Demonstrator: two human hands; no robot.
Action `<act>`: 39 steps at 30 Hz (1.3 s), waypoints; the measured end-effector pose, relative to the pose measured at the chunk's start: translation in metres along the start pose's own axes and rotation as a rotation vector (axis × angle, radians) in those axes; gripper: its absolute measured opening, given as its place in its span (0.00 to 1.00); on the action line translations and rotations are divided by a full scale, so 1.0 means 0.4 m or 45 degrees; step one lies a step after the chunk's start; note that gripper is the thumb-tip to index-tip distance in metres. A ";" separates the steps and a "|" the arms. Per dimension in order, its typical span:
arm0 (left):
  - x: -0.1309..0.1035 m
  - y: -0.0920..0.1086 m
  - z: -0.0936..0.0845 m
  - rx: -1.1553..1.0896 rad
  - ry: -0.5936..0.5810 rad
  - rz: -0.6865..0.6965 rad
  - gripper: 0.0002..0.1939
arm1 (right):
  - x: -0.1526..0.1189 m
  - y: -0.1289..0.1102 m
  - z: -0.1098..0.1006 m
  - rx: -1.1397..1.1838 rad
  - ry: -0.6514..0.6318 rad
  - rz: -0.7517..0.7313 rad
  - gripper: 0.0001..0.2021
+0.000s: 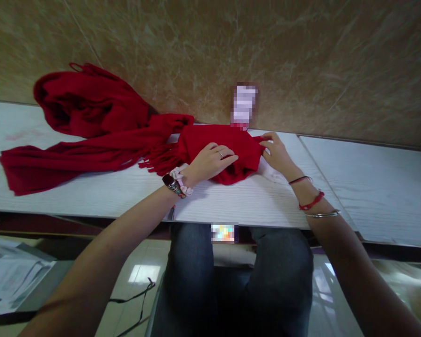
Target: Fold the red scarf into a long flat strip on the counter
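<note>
The left hand (212,161) lies flat on a folded bundle of red scarf (228,152), fingers spread and closed on nothing, its palm pressing the cloth down onto the white tabletop (101,196), seemingly to keep the folds from springing apart. Just to the right of it, the right hand (277,152) has its grip nearly shut, thumb and fingertips pinching the right-hand corner of the same folded piece, as if drawing that edge taut against the weight of the flat palm. The bundle sits at the far edge of the tabletop, close to the brown marbled wall (301,61) beyond both hands. Away to the left of the pressing hand, the fringed end (157,161) of the scarf fans out from beside the wrist, and the long unfolded length (66,161) trails across the tabletop well away from either grip, ending in a loose heap (87,100) piled against the wall. That slack part lies free, touched by neither hand. The left wrist wears a watch and a pale scrunchie (180,180); the right wrist carries red cords and a thin metal bangle (323,214). A second tabletop panel (372,187) adjoins on the far right of the pinching hand.
</note>
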State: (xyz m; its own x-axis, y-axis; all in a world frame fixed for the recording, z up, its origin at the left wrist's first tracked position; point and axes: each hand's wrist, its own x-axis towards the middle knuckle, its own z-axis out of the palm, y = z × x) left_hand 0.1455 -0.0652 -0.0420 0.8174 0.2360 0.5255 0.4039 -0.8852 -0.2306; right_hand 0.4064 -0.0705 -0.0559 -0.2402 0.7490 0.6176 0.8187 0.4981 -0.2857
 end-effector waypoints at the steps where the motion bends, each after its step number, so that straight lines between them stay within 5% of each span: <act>1: -0.002 -0.003 0.002 0.005 0.004 -0.006 0.13 | 0.001 0.002 -0.001 -0.001 0.007 0.008 0.10; 8: -0.022 -0.051 -0.008 0.046 0.178 -0.254 0.14 | -0.009 0.016 0.010 -0.106 -0.019 0.013 0.18; 12: -0.024 -0.068 -0.003 0.069 0.161 -0.330 0.13 | -0.014 0.032 0.028 -0.132 -0.071 0.037 0.09; 24: -0.090 -0.176 -0.035 0.295 0.347 -0.965 0.13 | -0.001 0.101 0.011 -0.127 0.474 0.317 0.10; 29: -0.069 -0.138 -0.031 0.135 0.357 -0.622 0.20 | -0.004 0.073 0.024 -0.077 0.328 0.290 0.05; 33: -0.034 -0.077 -0.037 -0.061 0.133 -0.262 0.25 | -0.001 0.045 0.018 0.002 0.234 0.228 0.11; 39: -0.019 -0.035 -0.006 -0.065 -0.003 -0.344 0.23 | -0.002 0.015 0.019 -0.013 0.105 0.071 0.12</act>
State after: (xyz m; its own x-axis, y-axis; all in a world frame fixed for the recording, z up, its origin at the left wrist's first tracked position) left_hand 0.1328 -0.0556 -0.0409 0.6837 0.4671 0.5606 0.5861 -0.8092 -0.0406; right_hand 0.4074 -0.0650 -0.0638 -0.1509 0.7365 0.6594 0.8351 0.4519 -0.3135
